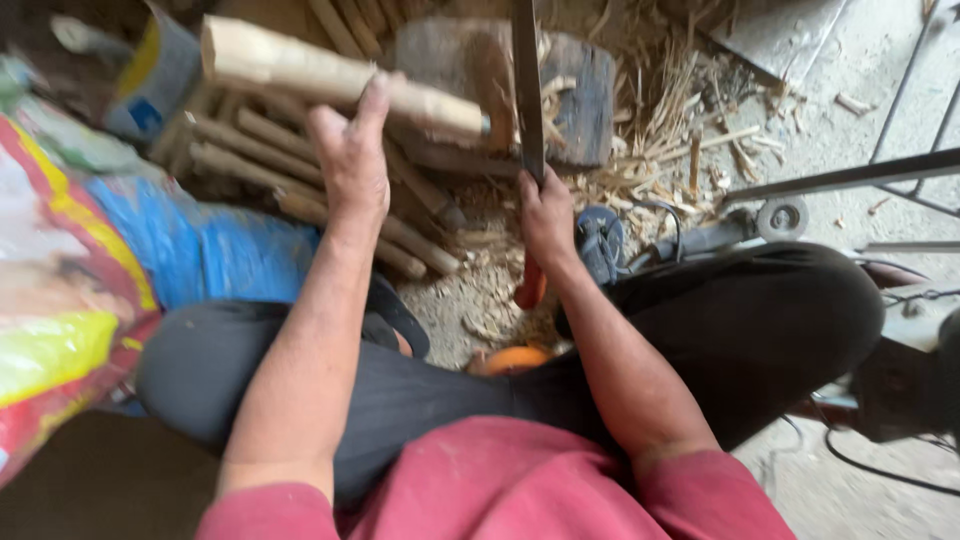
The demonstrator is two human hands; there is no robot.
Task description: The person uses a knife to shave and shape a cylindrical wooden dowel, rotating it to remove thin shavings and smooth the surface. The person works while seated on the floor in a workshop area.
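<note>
My left hand grips a pale, peeled wooden stick and holds it tilted, its far end resting on a dark wooden chopping block. My right hand is closed on the handle of a long machete, whose dark blade points up and away beside the stick's end. I sit with dark-trousered legs spread, knees to either side.
A pile of similar cut sticks lies behind my left hand. Wood shavings cover the ground around the block. Colourful woven sacks lie at left. A metal frame and a dark machine stand at right.
</note>
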